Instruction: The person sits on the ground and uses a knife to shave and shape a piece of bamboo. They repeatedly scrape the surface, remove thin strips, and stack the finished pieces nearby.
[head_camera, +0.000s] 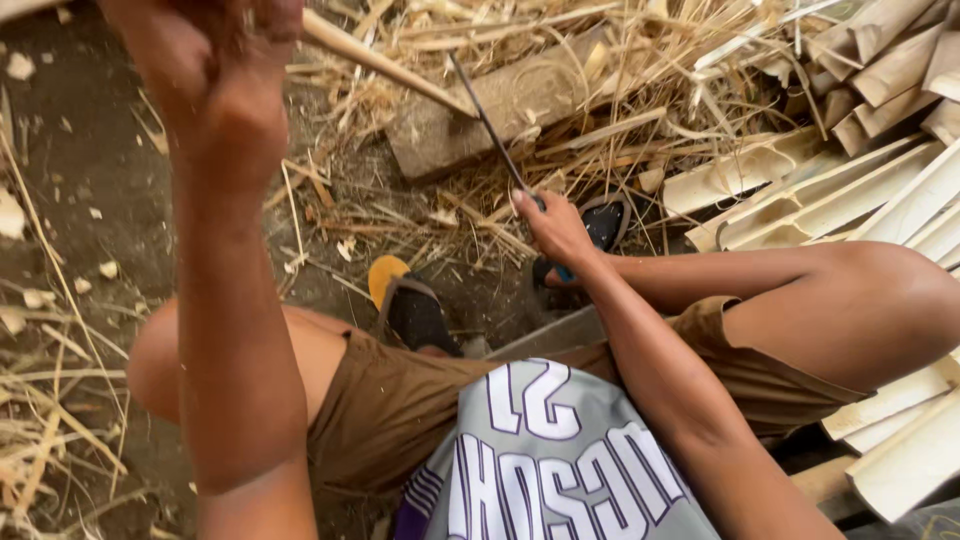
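Looking down at a seated person. Nearest is a grey jersey (560, 470) with purple trim over brown shorts (390, 400), knees spread left and right.

The left hand (215, 70) is raised close to the camera at upper left, blurred; its fingers are clenched around the near end of a pale bamboo stick (385, 65), which slants away to the right, its far end resting on a grey stone block (470, 125).

The right hand (555, 230) is lower, at centre, its fingers wrapped tightly round the handle of a knife (490, 130). The thin dark blade points up and away, its tip meeting the bamboo stick over the block.

Just past the knees are two feet in sandals (410, 305), one with a yellow-orange sole. Bare earth (90, 160) lies on the left. Dry straw-like shavings (560, 60) cover the far ground. Pale split bamboo slats (830, 190) are stacked on the right.
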